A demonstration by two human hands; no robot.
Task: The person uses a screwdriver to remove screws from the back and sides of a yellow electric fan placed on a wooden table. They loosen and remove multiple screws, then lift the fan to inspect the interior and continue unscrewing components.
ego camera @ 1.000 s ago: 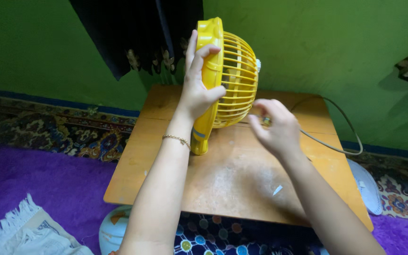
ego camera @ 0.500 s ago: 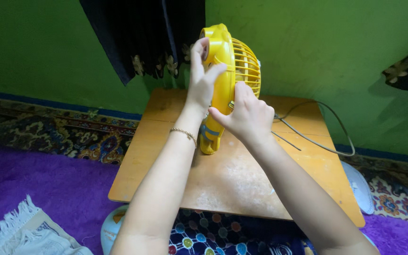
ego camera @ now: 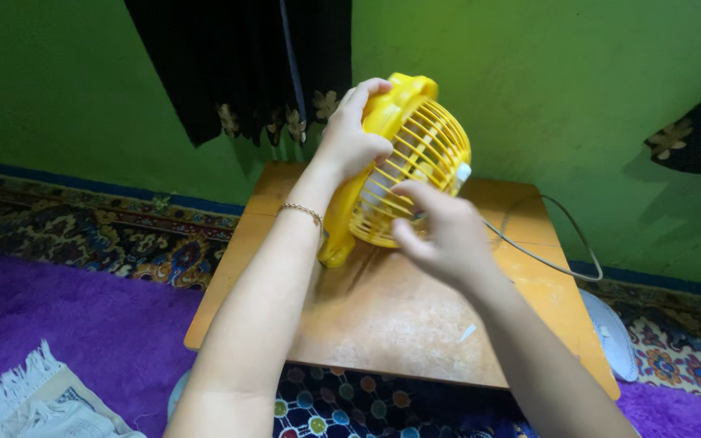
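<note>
Green wall [ego camera: 578, 89], purple carpet [ego camera: 66, 316]

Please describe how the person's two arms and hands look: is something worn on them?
Both forearms are bare, with no sleeves in view and no gloves. The left hand has a thin gold-coloured chain bracelet at the wrist. The right hand shows no bracelet, watch or ring that I can see.
</note>
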